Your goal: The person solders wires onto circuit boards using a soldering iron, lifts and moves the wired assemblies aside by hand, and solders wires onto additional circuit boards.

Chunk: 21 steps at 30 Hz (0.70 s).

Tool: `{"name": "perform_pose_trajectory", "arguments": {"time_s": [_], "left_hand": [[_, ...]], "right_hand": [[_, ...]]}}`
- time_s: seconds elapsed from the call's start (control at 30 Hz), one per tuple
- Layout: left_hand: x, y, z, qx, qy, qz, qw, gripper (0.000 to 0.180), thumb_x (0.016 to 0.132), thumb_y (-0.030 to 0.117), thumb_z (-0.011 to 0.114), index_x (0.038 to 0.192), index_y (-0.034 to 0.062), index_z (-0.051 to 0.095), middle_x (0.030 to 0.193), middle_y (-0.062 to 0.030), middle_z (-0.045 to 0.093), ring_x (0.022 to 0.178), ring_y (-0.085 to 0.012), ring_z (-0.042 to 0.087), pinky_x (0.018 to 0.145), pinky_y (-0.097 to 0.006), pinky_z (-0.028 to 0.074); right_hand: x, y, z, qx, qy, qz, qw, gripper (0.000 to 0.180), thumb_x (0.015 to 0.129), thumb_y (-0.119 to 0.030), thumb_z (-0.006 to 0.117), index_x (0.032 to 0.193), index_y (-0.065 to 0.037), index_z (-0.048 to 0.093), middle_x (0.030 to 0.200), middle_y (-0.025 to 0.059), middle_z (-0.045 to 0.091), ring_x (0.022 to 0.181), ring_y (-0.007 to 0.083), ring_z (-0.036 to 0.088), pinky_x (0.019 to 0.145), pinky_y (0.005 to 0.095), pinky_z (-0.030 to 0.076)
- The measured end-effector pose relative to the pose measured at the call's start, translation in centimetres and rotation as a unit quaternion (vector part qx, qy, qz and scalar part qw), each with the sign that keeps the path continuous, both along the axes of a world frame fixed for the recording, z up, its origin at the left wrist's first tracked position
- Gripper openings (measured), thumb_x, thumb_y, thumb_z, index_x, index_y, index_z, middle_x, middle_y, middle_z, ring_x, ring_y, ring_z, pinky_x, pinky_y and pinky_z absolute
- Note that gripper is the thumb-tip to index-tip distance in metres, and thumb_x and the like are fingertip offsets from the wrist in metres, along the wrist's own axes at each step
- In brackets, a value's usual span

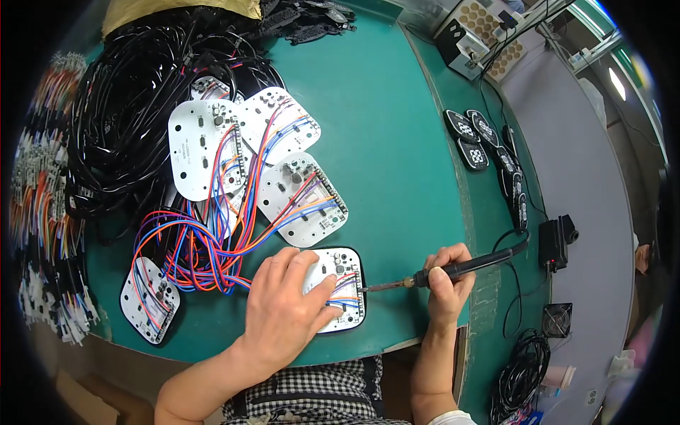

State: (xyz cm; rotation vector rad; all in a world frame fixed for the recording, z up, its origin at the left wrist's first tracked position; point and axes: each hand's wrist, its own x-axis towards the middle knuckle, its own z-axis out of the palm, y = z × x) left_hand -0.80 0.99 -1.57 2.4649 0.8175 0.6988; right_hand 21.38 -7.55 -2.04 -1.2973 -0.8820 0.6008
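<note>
My left hand rests on a white circuit board with a dark rim, near the front of the green table. Its thumb and index finger press on the board beside red, blue and orange wires. In my right hand is a soldering iron, gripped like a pen. The iron's tip points left and meets the row of contacts at the board's right edge, where the wires end. The palm side of my left hand is hidden.
Several wired white boards lie behind my left hand; another board sits at the left. Black cable coils and bundled connector wires fill the left. At right are dark oval panels, a small fan and a black cable coil.
</note>
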Motion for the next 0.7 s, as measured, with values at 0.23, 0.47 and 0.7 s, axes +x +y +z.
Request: {"name": "perform_pose_trajectory", "arguments": {"time_s": [0.23, 0.47, 0.7], "left_hand": [[-0.01, -0.03, 0.01, 0.005, -0.001, 0.002, 1.000, 0.037, 0.061, 0.025, 0.076, 0.093, 0.0082, 0.068, 0.108, -0.0126, 0.053, 0.106, -0.0329, 0.048, 0.085, -0.043, 0.040], [0.00, -0.05, 0.01, 0.003, -0.003, 0.004, 1.000, 0.037, 0.061, 0.025, 0.076, 0.093, 0.0080, 0.068, 0.108, -0.0123, 0.053, 0.106, -0.0326, 0.048, 0.085, -0.042, 0.040], [0.00, -0.05, 0.00, 0.006, -0.003, 0.004, 1.000, 0.038, 0.061, 0.025, 0.076, 0.093, 0.0080, 0.068, 0.108, -0.0120, 0.053, 0.105, -0.0324, 0.048, 0.084, -0.042, 0.040]], "right_hand": [[-0.14, 0.05, 0.08, 0.000, 0.001, 0.006, 1.000, 0.025, 0.072, -0.014, 0.066, 0.080, -0.005, 0.044, 0.066, 0.0000, 0.044, 0.058, 0.0076, 0.038, 0.051, 0.0224, 0.031], [-0.23, 0.18, 0.25, 0.005, -0.008, 0.011, 1.000, 0.022, 0.072, -0.010, 0.064, 0.080, -0.004, 0.044, 0.065, -0.0001, 0.043, 0.057, 0.0073, 0.038, 0.050, 0.0219, 0.031], [-0.26, 0.23, 0.33, -0.001, -0.012, 0.011, 1.000, 0.022, 0.072, -0.010, 0.064, 0.080, -0.004, 0.044, 0.065, -0.0003, 0.044, 0.057, 0.0071, 0.038, 0.050, 0.0218, 0.031]]}}
